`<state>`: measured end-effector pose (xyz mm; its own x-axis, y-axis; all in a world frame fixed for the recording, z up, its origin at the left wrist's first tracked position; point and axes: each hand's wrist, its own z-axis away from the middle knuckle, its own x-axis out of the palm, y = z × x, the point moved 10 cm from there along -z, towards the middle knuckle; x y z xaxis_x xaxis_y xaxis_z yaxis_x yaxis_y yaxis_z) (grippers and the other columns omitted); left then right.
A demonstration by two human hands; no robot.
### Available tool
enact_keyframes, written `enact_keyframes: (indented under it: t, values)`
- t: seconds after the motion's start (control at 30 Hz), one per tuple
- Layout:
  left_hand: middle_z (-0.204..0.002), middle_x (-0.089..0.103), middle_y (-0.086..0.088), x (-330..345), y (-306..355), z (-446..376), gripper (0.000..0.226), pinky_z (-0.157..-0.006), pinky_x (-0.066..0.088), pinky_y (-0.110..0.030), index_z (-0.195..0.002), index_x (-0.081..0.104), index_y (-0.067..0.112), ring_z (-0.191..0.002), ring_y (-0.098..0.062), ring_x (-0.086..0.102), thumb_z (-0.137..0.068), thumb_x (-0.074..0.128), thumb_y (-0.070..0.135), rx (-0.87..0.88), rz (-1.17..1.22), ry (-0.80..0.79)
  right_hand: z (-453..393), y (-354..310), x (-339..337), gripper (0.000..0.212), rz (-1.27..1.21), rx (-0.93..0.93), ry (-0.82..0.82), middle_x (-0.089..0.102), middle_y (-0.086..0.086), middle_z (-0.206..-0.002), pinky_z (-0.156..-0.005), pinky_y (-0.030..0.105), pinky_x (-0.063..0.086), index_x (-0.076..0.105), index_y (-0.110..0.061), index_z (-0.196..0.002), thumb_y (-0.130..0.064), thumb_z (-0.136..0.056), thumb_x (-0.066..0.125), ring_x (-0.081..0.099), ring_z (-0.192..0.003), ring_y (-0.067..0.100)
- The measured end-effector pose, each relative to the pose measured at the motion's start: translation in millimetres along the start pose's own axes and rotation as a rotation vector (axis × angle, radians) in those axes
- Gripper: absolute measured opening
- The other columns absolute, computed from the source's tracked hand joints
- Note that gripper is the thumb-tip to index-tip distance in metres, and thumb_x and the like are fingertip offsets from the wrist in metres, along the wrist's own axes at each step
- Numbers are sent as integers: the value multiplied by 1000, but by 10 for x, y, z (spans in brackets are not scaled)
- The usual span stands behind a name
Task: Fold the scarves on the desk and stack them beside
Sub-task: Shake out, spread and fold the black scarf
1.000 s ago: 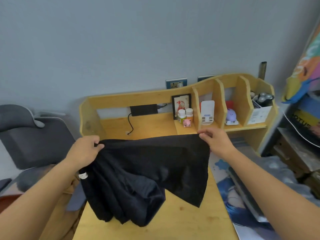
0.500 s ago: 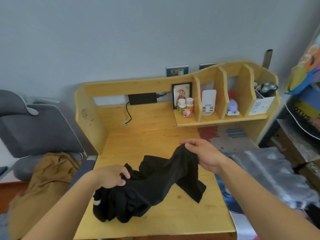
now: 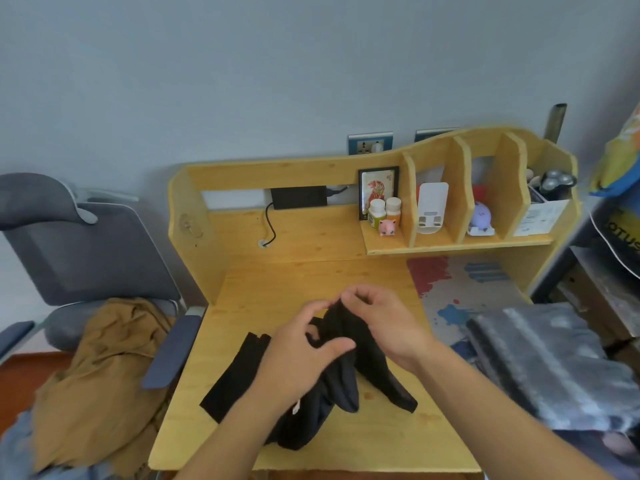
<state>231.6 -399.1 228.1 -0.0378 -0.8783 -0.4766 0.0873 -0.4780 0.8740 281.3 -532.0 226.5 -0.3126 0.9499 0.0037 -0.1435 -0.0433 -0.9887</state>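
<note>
A black scarf [image 3: 239, 375] lies bunched on the wooden desk [image 3: 311, 271], one flat end stretched toward the front left. My left hand [image 3: 301, 355] and my right hand [image 3: 381, 327] meet above its middle. The right hand pinches a raised fold of the black cloth between thumb and fingers. The left hand's thumb and fingers curl round the cloth just beside it. A grey patterned scarf [image 3: 547, 362] lies folded at the right, on the mat beside the desk. A mustard-brown scarf [image 3: 104, 368] is heaped on the chair at the left.
A grey office chair [image 3: 79, 251] stands left of the desk, its armrest [image 3: 169, 351] against the desk edge. The desk's back shelf [image 3: 460, 240] holds a framed picture, bottles, a pink figure and small devices. A paint-splashed mat [image 3: 446, 289] covers the right side. Shelving stands far right.
The scarf was held spread and lifted; both hands lowered it to the desk and came together at its middle. One end now lies flat at the front left.
</note>
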Motion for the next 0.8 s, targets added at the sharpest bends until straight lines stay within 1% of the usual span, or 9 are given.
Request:
enact_keyframes:
  t: [0.07, 0.2, 0.3, 0.37, 0.47, 0.57, 0.63, 0.7, 0.8]
  values:
    - [-64, 60, 15, 26, 19, -20, 45, -52, 39, -15, -120, 52, 51, -59, 2, 57, -84, 79, 48, 31, -76, 19, 17, 48, 101, 22, -24, -6, -24, 73, 11, -91, -83, 37, 55, 73, -6, -99, -19, -104, 55, 68, -85, 22]
    - [-58, 53, 17, -126, -25, -46, 8, -56, 36, -18, -94, 67, 39, -55, -2, 48, -95, 71, 32, 105, -60, 127, 42, 119, 92, 14, -64, 8, -127, 73, 10, -99, -87, 33, 55, 75, -10, -103, -14, -99, 63, 68, -93, 21]
    - [-60, 54, 16, -165, -81, -30, 15, -60, 37, -16, -88, 74, 33, -60, -3, 50, -99, 65, 28, 113, -38, 72, 70, 209, -7, 21, -144, 72, -238, 71, 15, -109, -89, 34, 52, 74, -12, -111, -15, -90, 73, 67, -100, 26]
    - [-64, 58, 17, -209, -106, -35, 16, -61, 38, -15, -91, 75, 33, -64, -3, 54, -100, 63, 28, 98, -53, 60, 100, 251, -58, 35, -232, 119, -319, 69, 20, -116, -91, 35, 53, 69, -7, -121, -8, -86, 74, 67, -104, 30]
    - [-64, 58, 19, -279, -145, -75, 14, -61, 39, -12, -94, 74, 36, -63, -1, 53, -99, 64, 28, 68, -121, 61, 143, 284, -161, 45, -321, 175, -362, 72, 14, -111, -86, 32, 54, 63, -3, -126, 7, -83, 70, 70, -100, 26]
    - [-60, 53, 25, -380, -157, -106, 14, -56, 38, -11, -92, 71, 37, -58, 1, 50, -100, 62, 29, 60, -191, 86, 152, 316, -360, 41, -339, 203, -289, 72, 15, -106, -82, 33, 56, 66, -2, -116, 13, -78, 68, 71, -95, 26]
    - [-59, 52, 22, -420, -129, -101, 14, -53, 37, -12, -93, 70, 37, -55, 0, 48, -100, 63, 28, 62, -163, 93, 168, 284, -428, 37, -343, 197, -275, 72, 17, -105, -83, 34, 57, 68, -2, -111, 15, -78, 66, 71, -95, 28]
    - [-59, 50, 15, -293, -54, -68, 14, -56, 36, -13, -105, 69, 42, -54, -1, 47, -96, 69, 30, 63, -122, -2, 175, 234, -434, 33, -343, 178, -281, 72, 18, -106, -85, 36, 57, 70, -2, -107, 13, -78, 68, 71, -95, 29]
    - [-59, 46, 10, 65, 17, 33, 55, -57, 36, -13, -129, 51, 57, -55, -2, 46, -86, 79, 39, 38, -111, -194, 171, 186, -362, 35, -332, 164, -302, 70, 22, -110, -89, 39, 56, 71, -1, -109, -4, -75, 82, 69, -98, 31]
